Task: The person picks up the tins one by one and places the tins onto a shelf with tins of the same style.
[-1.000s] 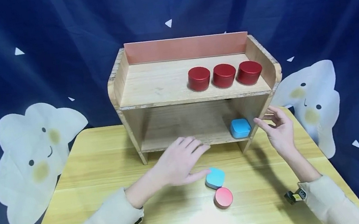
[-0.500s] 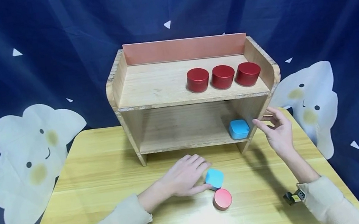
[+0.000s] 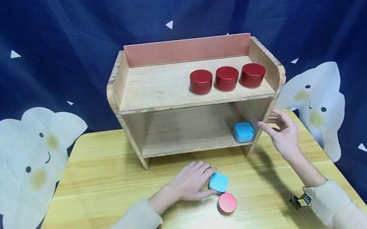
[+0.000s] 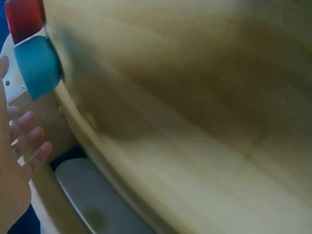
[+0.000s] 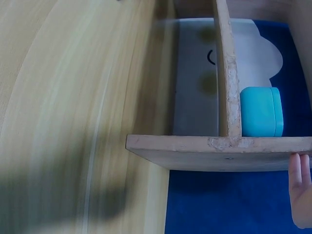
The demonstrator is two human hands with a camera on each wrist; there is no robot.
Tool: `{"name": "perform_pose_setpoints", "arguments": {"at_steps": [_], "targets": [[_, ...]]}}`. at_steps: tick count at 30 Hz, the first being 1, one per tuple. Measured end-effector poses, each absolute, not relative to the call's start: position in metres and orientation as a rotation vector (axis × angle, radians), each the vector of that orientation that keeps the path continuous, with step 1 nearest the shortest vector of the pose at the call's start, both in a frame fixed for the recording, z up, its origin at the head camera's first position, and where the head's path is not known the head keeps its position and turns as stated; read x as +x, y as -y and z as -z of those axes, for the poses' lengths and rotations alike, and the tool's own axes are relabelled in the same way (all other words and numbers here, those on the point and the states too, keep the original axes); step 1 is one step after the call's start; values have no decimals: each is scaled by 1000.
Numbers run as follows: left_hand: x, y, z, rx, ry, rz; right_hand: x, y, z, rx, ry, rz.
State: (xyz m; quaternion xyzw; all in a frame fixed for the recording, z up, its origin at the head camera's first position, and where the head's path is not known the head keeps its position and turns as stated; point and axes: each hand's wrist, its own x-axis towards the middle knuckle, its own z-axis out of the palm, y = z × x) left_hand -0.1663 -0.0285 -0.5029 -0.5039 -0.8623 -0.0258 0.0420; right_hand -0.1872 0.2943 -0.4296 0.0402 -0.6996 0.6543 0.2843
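Observation:
On the table, my left hand (image 3: pixel 193 181) reaches to a light blue rounded-square box (image 3: pixel 219 182), thumb and fingers spread at its left side. In the left wrist view the fingers (image 4: pixel 30 127) look apart from that blue box (image 4: pixel 39 68); contact is hard to tell. A round red tin (image 3: pixel 227 203) stands right against the box's near side. My right hand (image 3: pixel 285 135) is at the right side panel of a wooden shelf (image 3: pixel 182 105), its fingertips (image 5: pixel 295 163) touching the panel's outer side in the right wrist view.
Three red tins (image 3: pixel 226 78) stand in a row on the upper board, toward the right. Another blue box (image 3: pixel 244 132) sits at the right end of the lower board. Behind the wooden table (image 3: pixel 100 173) hangs a dark blue curtain (image 3: pixel 87 34) with cloud shapes.
My left hand has come down and slightly nearer to me, from above the table to the blue box's left side. The right hand stays at the shelf panel.

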Motion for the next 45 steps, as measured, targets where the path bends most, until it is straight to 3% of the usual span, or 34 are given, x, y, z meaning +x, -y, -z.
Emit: {"name": "perform_pose_setpoints", "arguments": {"at_steps": [45], "targets": [[-169, 13, 527, -1469, 2609, -59, -188, -296, 431, 137, 1850, -1774]]}}
